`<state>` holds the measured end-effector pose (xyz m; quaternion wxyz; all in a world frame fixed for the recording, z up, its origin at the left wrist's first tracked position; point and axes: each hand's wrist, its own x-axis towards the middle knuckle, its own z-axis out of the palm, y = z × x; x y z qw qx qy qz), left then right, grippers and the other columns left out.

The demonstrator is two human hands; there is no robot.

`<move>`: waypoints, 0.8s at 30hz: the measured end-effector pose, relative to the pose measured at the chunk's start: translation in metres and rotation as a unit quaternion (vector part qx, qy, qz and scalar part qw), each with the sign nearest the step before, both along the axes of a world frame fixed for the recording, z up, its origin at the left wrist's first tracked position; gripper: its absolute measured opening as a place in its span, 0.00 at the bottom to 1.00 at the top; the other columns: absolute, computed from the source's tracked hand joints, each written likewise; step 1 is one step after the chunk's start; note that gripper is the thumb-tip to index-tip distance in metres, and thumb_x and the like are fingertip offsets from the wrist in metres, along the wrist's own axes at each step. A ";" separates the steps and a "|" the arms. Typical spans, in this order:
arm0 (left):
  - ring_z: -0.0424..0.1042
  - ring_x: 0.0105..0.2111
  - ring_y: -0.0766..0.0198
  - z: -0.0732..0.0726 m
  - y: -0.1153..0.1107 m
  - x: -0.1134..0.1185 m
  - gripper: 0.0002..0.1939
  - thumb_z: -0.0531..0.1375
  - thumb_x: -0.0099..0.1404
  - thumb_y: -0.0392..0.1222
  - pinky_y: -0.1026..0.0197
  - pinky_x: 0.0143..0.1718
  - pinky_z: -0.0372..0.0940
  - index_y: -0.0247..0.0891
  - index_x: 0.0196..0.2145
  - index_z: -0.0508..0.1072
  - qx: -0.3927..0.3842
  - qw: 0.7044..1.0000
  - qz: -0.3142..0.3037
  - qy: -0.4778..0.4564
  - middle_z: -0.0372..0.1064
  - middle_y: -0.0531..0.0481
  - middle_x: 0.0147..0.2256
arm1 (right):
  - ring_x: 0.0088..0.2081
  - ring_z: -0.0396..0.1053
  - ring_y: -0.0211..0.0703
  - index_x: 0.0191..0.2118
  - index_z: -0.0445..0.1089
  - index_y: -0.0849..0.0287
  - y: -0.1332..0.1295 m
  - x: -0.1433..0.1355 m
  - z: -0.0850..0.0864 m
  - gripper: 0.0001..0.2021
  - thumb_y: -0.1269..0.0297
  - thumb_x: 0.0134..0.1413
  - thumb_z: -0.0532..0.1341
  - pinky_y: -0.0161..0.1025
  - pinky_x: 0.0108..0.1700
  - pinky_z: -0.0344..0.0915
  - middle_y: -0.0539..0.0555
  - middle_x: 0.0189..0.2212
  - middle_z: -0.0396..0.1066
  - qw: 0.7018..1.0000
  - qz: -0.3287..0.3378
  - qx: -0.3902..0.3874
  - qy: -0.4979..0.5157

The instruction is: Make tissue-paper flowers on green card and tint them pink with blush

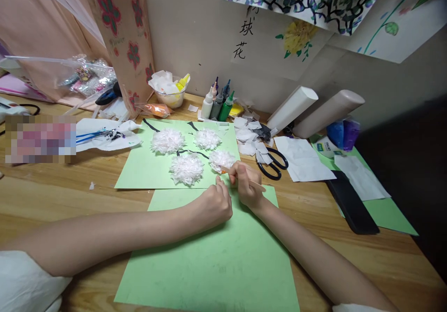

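Note:
My right hand [245, 187] grips a flat wooden craft stick [257, 186], its far tip at the edge of a white tissue-paper pompom [221, 159] where a small orange patch [224, 172] shows. Closed with its fingers curled under, my left hand [217, 203] lies just left of it; what it may hold is hidden. Both hands are over the lower edge of a light green sheet [134, 174]. That sheet bears several white pompoms, one of them [186, 168] at its lower middle, with black painted branches [192, 152] between them. A second green sheet [209, 261] lies under my forearms.
Black-handled scissors [275, 164] and torn white paper scraps [246, 137] lie right of the sheet. Paint bottles [217, 106] and a plastic bowl [171, 98] stand behind. A black phone-like slab [352, 202] lies at right, brushes [92, 136] on tissue at left.

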<state>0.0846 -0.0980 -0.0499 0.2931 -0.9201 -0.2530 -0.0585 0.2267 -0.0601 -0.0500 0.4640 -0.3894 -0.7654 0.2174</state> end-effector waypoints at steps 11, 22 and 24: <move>0.70 0.23 0.59 0.000 0.000 0.000 0.15 0.50 0.59 0.28 0.62 0.20 0.53 0.14 0.39 0.70 -0.001 1.000 0.003 -0.009 0.70 0.22 0.37 | 0.19 0.53 0.39 0.19 0.54 0.55 -0.005 0.001 0.001 0.21 0.65 0.64 0.39 0.39 0.24 0.52 0.50 0.14 0.55 0.995 0.048 0.078 -0.046; 0.71 0.25 0.56 0.000 0.000 0.000 0.13 0.50 0.61 0.30 0.61 0.20 0.54 0.16 0.37 0.71 0.003 1.000 -0.003 -0.016 0.71 0.24 0.34 | 0.22 0.55 0.40 0.21 0.54 0.56 0.002 -0.002 0.000 0.21 0.64 0.65 0.38 0.39 0.27 0.55 0.51 0.17 0.57 0.995 0.034 0.037 -0.085; 0.71 0.26 0.56 0.000 0.000 0.000 0.13 0.50 0.61 0.30 0.61 0.21 0.55 0.17 0.37 0.71 -0.001 1.000 -0.004 -0.011 0.71 0.24 0.35 | 0.22 0.56 0.39 0.21 0.54 0.56 0.003 -0.002 -0.001 0.21 0.63 0.65 0.38 0.39 0.28 0.55 0.51 0.17 0.57 0.996 0.029 0.023 -0.081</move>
